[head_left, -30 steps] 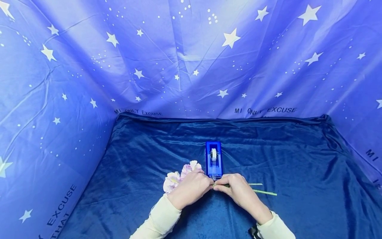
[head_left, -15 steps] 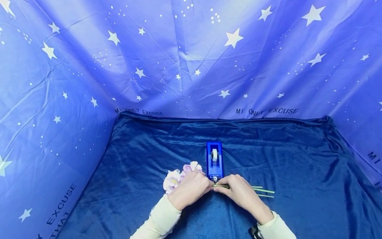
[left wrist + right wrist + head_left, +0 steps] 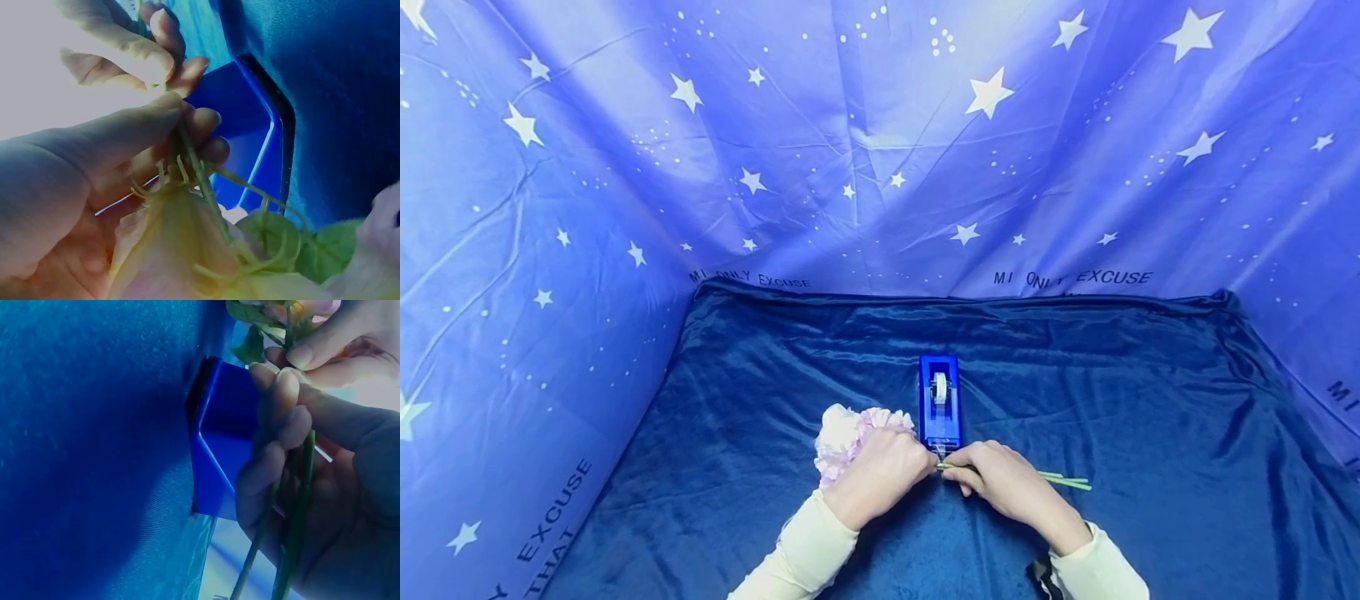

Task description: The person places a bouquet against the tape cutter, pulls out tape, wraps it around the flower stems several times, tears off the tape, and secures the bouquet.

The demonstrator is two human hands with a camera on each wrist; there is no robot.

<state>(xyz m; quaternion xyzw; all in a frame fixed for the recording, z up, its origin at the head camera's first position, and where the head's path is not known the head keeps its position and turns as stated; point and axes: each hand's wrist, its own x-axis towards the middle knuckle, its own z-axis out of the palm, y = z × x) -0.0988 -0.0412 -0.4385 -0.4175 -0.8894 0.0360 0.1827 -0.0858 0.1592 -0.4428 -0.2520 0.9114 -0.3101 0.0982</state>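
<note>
My left hand (image 3: 883, 467) pinches a bunch of artificial flowers (image 3: 838, 433) just below the blooms, which are pale pink and white. The green stems (image 3: 1067, 481) run rightward through my right hand (image 3: 1003, 479), whose thumb and fingertips grip them close beside the left fingertips. In the right wrist view the stems (image 3: 290, 550) pass beneath the curled fingers. Thin sepals and green leaves (image 3: 331, 247) show in the left wrist view. Right behind the fingertips stands a blue tape dispenser (image 3: 955, 417), a clear bit of tape (image 3: 942, 456) at its front edge near the stems.
Dark blue velvety cloth (image 3: 775, 350) covers the table. Around it, on the back and sides, hangs a purple-blue curtain (image 3: 880, 150) with white stars and black lettering. Cream sleeves (image 3: 812, 542) cover both forearms.
The blooms have turned over in the left hand, and the stem ends have swung closer together. The right hand's fingers have shifted on the stems; the dispenser stays in place.
</note>
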